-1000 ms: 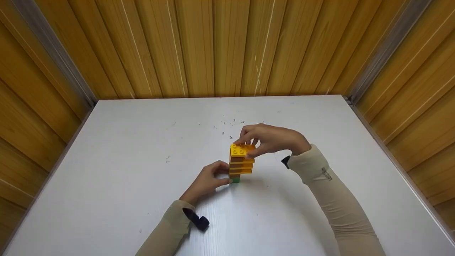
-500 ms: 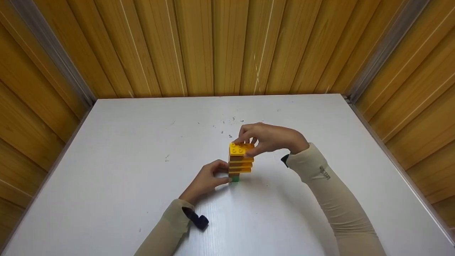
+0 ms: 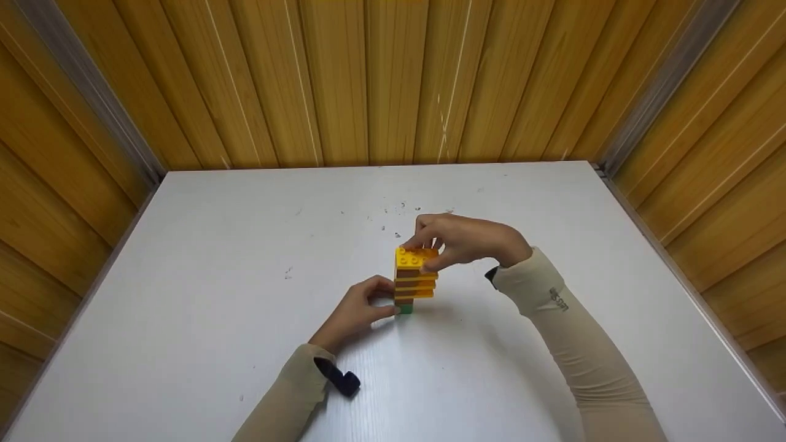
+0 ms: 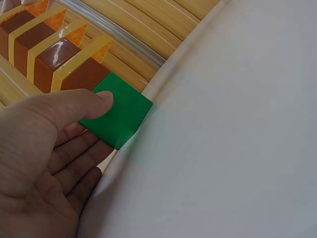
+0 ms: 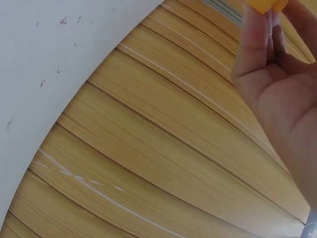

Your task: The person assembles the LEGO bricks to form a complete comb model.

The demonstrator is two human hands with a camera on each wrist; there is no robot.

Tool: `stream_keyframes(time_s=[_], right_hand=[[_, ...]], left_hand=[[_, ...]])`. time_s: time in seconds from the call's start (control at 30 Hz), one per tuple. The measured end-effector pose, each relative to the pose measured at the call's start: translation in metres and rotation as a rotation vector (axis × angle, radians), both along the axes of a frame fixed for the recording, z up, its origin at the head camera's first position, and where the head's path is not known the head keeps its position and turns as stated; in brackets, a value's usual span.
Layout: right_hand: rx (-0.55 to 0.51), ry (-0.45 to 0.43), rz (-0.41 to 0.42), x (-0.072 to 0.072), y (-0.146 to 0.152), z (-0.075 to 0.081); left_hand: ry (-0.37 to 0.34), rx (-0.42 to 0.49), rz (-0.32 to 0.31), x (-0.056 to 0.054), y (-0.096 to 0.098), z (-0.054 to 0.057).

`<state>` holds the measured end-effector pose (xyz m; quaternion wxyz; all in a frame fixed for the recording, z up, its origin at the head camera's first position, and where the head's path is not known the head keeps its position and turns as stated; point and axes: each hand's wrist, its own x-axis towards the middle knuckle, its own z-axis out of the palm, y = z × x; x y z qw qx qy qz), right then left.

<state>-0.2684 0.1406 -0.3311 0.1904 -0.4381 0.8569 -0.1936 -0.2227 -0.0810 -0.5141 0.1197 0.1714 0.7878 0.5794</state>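
Note:
A tower of toy building blocks (image 3: 403, 283) stands upright mid-table. Its base is a green block (image 4: 126, 109); above it brown blocks (image 4: 57, 52) alternate with thin yellow pieces that overhang to the right in the head view. My left hand (image 3: 356, 310) pinches the green block low on the tower's left side, thumb on its near face. At the top, my right hand (image 3: 470, 239) holds the studded yellow piece (image 3: 406, 259) between thumb and fingers. Only a bit of the yellow piece (image 5: 262, 5) shows in the right wrist view.
The white table (image 3: 215, 258) carries small dark marks behind the tower. Wood-patterned panels (image 3: 393, 80) close off the back and both sides. A black strap (image 3: 338, 377) is on the left wrist.

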Motion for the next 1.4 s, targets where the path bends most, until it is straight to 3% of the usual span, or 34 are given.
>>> stream_keyframes(time_s=[0.77,1.0,1.4], right_hand=[[0.071,0.023,-0.03,0.0033,-0.0087,0.0075],[0.055,0.051,-0.027,0.0025,-0.0082,0.007],[0.07,0.033,-0.038,0.0028,-0.0078,0.0057]], left_hand=[[-0.025,-0.034,0.015,0.0009,0.0002,0.0018],[0.007,-0.018,0.011,-0.0001,0.0003,0.001],[-0.013,-0.029,0.025,0.0011,0.0017,0.001]])
